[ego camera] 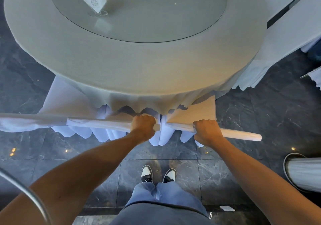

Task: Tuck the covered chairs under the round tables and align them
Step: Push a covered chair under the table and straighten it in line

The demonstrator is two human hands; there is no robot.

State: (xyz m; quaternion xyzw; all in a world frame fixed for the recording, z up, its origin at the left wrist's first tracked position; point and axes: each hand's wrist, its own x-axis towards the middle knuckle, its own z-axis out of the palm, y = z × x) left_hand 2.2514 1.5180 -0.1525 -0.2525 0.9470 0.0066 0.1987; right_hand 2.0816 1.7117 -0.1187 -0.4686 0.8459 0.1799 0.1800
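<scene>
At far left a curved metal rail [26,190] crossed the lower corner; above it the white-covered top edge of a further chair [26,120] ran in from the frame edge, just beside the next chair along. The left covered chair [97,123] stood with its seat under the tablecloth hem and its back top edge toward the person; the left hand [143,125] was clenched over that top edge at its right-hand end, fingers curled over the far side, knuckles up; most of the chair back therefore lay to the left of the grip. A narrow gap separated this chair from the right covered chair [192,115], whose seat also reached under the hem; the right hand [206,132] grasped its back top edge, fingers wrapped over it; the grip sat left of the middle of that edge, with the longer part of the back reaching rightward and toward the camera to a free corner; this chair was angled relative to the left one. Beyond both, the round table [121,65] under a white tablecloth carried a glass turntable [173,25] with a card in a clear stand [94,0]. Below the hands, two sneakers [159,173] stood on dark marble floor tiles [260,113]. At upper right more covered chairs [281,39] stood against the table edge; at right edge, a round metal base with white fabric [304,171].
</scene>
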